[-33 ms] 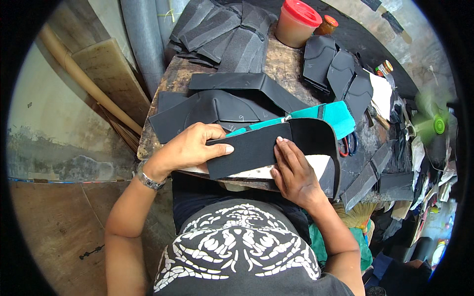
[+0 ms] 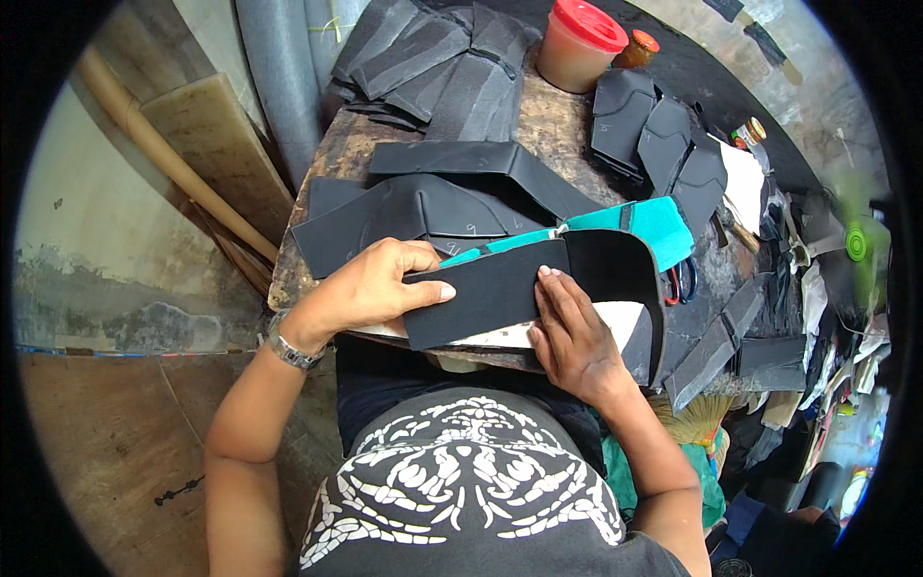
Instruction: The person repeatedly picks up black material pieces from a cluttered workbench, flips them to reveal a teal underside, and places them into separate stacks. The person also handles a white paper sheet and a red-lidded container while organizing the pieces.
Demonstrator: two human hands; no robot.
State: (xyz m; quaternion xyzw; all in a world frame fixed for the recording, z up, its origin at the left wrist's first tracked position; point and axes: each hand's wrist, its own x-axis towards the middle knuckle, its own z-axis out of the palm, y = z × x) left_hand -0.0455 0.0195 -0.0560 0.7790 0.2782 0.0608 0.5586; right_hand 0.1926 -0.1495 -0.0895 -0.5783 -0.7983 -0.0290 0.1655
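Cluttered workbench (image 2: pixel 553 135) — left hand (image 2: pixel 370 284) grips black strip (image 2: pixel 486 293), right hand (image 2: pixel 572 337) flat on it.

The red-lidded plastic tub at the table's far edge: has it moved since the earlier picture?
No. The red-lidded plastic tub sits in the same spot beside the small orange-capped jar, behind the stacked dark pieces.

A worn wooden bench (image 2: pixel 553 125) carries everything. A red-lidded tub (image 2: pixel 580 43) stands at its far edge. Left of the tub lies a heap of dark cut pieces (image 2: pixel 433 62); right of it, a second stack (image 2: pixel 659 135). Nearer than the tub, long black strips (image 2: pixel 481 159) lie flat.
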